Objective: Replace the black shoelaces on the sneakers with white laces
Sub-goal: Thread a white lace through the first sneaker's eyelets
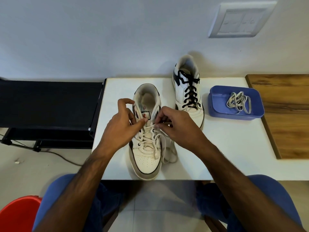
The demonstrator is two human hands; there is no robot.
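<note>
white table (225, 148) bears two sneakers (147, 148), blue tray (217, 104).

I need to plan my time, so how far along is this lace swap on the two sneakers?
About halfway. The near sneaker has a white lace through its lower eyelets. The right hand pinches that lace near the upper eyelets; the left hand rests on the shoe. The far sneaker keeps its black lace; a spare lace waits in the blue tray.

two sneakers (147, 139) (188, 91), two hands (122, 124) (175, 126), one blue tray (217, 104), one spare white lace (239, 102)
</note>
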